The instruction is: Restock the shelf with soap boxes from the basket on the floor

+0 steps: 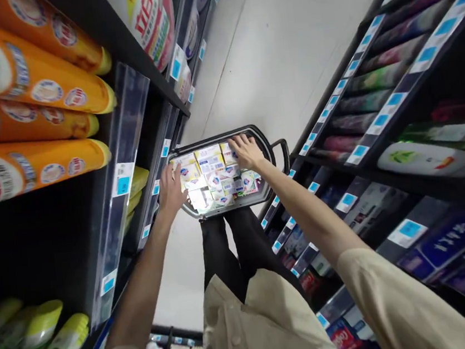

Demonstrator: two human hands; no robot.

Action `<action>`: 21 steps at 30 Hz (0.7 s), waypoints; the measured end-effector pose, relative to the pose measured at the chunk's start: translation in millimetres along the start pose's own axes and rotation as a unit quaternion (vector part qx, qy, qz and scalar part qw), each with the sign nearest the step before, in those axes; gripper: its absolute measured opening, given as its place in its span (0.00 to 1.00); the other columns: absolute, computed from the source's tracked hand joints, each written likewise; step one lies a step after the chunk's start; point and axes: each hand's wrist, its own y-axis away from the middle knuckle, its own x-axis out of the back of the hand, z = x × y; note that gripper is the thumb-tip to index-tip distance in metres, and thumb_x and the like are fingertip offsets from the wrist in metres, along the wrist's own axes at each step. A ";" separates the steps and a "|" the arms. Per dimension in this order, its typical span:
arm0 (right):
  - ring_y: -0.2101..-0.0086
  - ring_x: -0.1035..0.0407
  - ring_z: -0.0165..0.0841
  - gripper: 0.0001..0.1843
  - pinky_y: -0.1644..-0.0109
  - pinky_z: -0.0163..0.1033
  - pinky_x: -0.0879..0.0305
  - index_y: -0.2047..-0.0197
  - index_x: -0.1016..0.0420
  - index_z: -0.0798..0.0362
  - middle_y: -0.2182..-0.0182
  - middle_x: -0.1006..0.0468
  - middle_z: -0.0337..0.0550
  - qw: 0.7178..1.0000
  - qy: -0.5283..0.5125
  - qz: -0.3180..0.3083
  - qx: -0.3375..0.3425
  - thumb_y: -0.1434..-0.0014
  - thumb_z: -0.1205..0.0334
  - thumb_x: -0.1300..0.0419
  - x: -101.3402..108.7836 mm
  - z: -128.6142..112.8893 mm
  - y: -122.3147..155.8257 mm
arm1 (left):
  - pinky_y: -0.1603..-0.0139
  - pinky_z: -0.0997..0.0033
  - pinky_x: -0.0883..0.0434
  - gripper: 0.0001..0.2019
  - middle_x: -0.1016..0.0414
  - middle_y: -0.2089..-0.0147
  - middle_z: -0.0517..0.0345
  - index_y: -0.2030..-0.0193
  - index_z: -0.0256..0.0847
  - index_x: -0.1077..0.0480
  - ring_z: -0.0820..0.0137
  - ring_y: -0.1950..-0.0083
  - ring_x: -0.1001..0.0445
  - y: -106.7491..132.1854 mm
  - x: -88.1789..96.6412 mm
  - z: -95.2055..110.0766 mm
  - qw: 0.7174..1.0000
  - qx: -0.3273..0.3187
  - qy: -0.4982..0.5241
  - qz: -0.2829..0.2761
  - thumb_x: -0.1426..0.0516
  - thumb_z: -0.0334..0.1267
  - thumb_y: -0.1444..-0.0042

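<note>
A dark shopping basket (266, 142) stands on the pale floor in front of my legs, packed with several small white and yellow boxes (209, 159). My left hand (172, 188) rests on the basket's near left rim, fingers curled over the boxes there. My right hand (246, 150) lies on the boxes at the far right of the basket, fingers spread and bent down onto one; whether it grips a box is unclear.
I stand in a narrow shop aisle. Left shelves hold orange bottles (28, 80) above and yellow-green packs (33, 337) below. Right shelves (381, 118) carry dark packs behind blue price tags. The basket's handle (283, 152) sticks out on the right.
</note>
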 end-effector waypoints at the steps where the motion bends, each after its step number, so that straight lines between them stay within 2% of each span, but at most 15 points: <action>1: 0.33 0.46 0.61 0.44 0.34 0.63 0.42 0.22 0.47 0.65 0.28 0.37 0.72 1.000 0.000 -0.007 0.003 0.40 0.70 0.43 1.0 2.5 2.3 | 0.16 0.37 0.48 0.49 0.52 0.16 0.27 0.18 0.29 0.49 0.38 0.15 0.53 -12.4 1.5 -1.8 1.000 0.000 -0.006 -0.007 0.32 0.30 0.43; 5: 0.34 0.45 0.63 0.46 0.34 0.62 0.42 0.23 0.47 0.65 0.27 0.38 0.73 1.000 -0.015 -0.012 -0.020 0.43 0.69 0.40 4.9 12.3 22.6 | 0.14 0.37 0.54 0.56 0.57 0.14 0.25 0.17 0.26 0.55 0.37 0.13 0.58 -43.0 -1.0 -2.8 0.999 -0.001 -0.020 -0.033 0.30 0.31 0.47; 9: 0.33 0.44 0.63 0.50 0.34 0.61 0.39 0.23 0.47 0.63 0.28 0.38 0.71 0.994 -0.072 0.033 -0.075 0.45 0.62 0.34 -1.2 22.1 60.8 | 0.15 0.37 0.53 0.58 0.55 0.15 0.23 0.17 0.23 0.56 0.35 0.14 0.56 -51.8 -13.1 -2.0 0.998 -0.002 -0.031 -0.055 0.30 0.30 0.49; 12: 0.35 0.41 0.62 0.55 0.33 0.61 0.37 0.24 0.48 0.63 0.31 0.36 0.71 0.978 -0.157 0.090 -0.100 0.49 0.55 0.30 -16.8 25.0 94.0 | 0.17 0.38 0.48 0.54 0.45 0.19 0.22 0.18 0.21 0.52 0.35 0.17 0.48 -54.5 -19.9 -2.3 0.999 -0.004 -0.036 -0.039 0.32 0.27 0.49; 15: 0.38 0.37 0.60 0.58 0.32 0.62 0.35 0.25 0.47 0.62 0.36 0.32 0.67 0.948 -0.251 0.149 -0.126 0.52 0.51 0.28 -40.3 19.7 121.0 | 0.19 0.37 0.44 0.50 0.37 0.26 0.23 0.22 0.20 0.47 0.35 0.23 0.39 -57.6 -22.5 -2.8 0.999 -0.005 -0.040 -0.027 0.32 0.27 0.51; 18: 0.40 0.34 0.60 0.61 0.33 0.66 0.34 0.26 0.45 0.58 0.39 0.30 0.62 0.920 -0.310 0.188 -0.149 0.57 0.47 0.24 -64.2 5.4 137.5 | 0.20 0.35 0.42 0.50 0.36 0.28 0.23 0.26 0.22 0.43 0.34 0.26 0.36 -58.1 -24.1 -3.1 0.999 0.007 -0.036 -0.023 0.30 0.28 0.56; 21: 0.40 0.32 0.61 0.62 0.33 0.68 0.33 0.26 0.45 0.55 0.38 0.29 0.61 0.907 -0.338 0.204 -0.147 0.58 0.46 0.23 -80.0 -14.3 146.1 | 0.24 0.36 0.34 0.49 0.35 0.29 0.26 0.27 0.27 0.42 0.34 0.27 0.36 -51.6 -26.3 -3.3 1.000 0.014 -0.008 0.002 0.30 0.25 0.58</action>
